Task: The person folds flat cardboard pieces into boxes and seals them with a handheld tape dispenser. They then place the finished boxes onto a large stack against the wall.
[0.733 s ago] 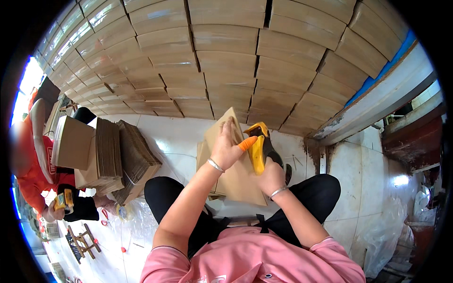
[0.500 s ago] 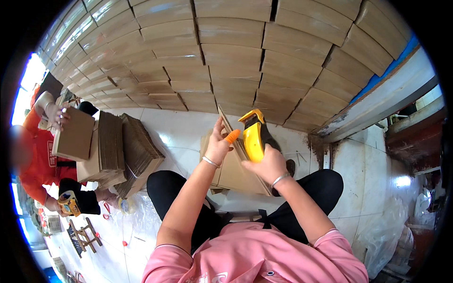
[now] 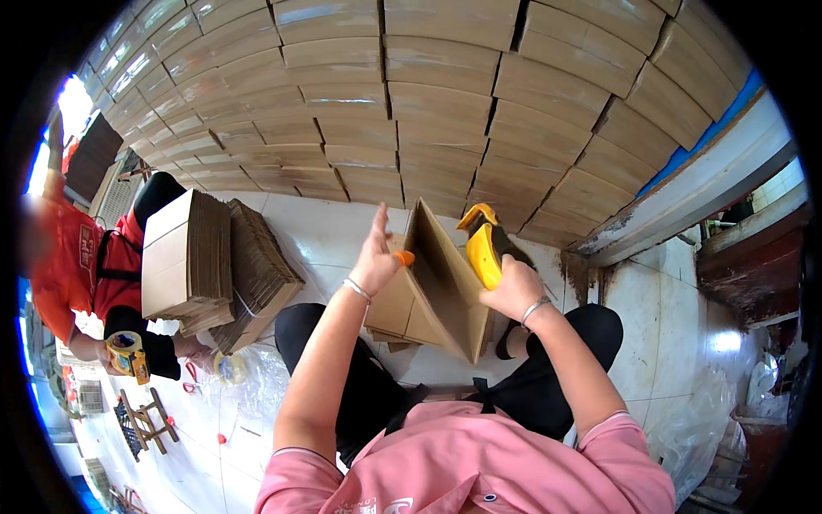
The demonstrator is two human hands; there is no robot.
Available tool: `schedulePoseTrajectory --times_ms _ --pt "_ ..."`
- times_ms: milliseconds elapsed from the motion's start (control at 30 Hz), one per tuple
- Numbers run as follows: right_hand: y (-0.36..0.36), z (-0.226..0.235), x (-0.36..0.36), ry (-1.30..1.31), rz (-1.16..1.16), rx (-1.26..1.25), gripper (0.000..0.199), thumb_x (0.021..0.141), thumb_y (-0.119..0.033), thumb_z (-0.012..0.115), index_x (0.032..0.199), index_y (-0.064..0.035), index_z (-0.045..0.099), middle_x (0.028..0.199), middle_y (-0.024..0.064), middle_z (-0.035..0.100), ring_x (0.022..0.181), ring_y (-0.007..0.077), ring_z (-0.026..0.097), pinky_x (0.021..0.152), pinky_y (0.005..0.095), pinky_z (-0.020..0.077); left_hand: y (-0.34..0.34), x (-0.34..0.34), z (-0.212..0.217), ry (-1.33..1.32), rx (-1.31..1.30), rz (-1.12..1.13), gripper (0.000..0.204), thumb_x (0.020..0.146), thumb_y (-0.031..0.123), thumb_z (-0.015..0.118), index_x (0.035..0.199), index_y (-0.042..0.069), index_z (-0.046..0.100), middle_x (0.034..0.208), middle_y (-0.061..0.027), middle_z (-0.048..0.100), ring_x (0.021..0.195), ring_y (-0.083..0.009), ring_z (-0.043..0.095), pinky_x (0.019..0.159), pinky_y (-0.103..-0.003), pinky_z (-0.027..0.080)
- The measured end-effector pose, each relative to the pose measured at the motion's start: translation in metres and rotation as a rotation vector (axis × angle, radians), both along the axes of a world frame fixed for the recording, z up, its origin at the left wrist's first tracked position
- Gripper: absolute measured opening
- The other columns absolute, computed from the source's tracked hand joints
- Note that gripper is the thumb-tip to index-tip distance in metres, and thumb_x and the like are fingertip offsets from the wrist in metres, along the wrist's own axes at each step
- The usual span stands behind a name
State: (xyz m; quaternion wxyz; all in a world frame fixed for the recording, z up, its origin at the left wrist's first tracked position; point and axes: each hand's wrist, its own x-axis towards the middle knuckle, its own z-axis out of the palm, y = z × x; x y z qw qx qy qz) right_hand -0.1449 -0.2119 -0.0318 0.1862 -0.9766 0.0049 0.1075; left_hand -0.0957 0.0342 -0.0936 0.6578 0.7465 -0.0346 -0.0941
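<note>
Between my hands a brown cardboard carton [image 3: 458, 295] stands partly unfolded, its top gaping toward me. My left hand [image 3: 372, 264], with an orange finger cover on the thumb, is at the carton's left side with fingers stretched out. Whether the thumb touches the cardboard I cannot tell. My right hand [image 3: 515, 289] is wrapped round a yellow and black tape dispenser [image 3: 485, 254] beside the carton's right panel. Flat cardboard pieces [image 3: 387, 310] lie under and left of the carton, between my knees.
Stacked cartons [image 3: 437, 64] form a wall ahead. At left are bundles of flat cartons [image 3: 184, 257] and a co-worker in orange-red [image 3: 64, 274] holding another tape dispenser [image 3: 128, 358]. A small stool [image 3: 154, 420] stands lower left; clear plastic [image 3: 698, 420] lies at right.
The flat-folded carton has spread open between my hands. My left hand has moved left with its fingers straightened; my right hand and the dispenser have shifted right. The co-worker's upper hand has left the carton bundle.
</note>
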Motion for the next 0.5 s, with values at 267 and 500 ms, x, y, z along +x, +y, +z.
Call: schedulePoseTrajectory --times_ms 267,500 --pt "-0.002 0.008 0.009 -0.128 -0.097 -0.006 0.039 0.063 -0.027 0.070 0.088 0.0005 0.059 0.082 0.0225 0.065 0.079 0.0364 0.064 0.073 0.0417 0.0523 0.036 0.011 0.039 -0.130 0.347 -0.272 0.074 0.066 -0.012 0.049 0.138 -0.003 0.032 0.128 -0.0213 0.051 0.117 -0.0306 0.052 0.097 -0.033 0.040" --pt "0.016 0.001 0.057 -0.261 -0.110 0.054 0.043 0.064 -0.028 0.073 0.091 0.0013 0.055 0.083 0.0227 0.065 0.080 0.0367 0.064 0.073 0.0426 0.0517 0.080 -0.035 0.024 -0.035 0.492 -0.239 0.090 0.066 -0.001 0.065 0.141 -0.005 0.017 0.128 -0.0282 0.047 0.119 -0.0366 0.049 0.098 -0.033 0.039"
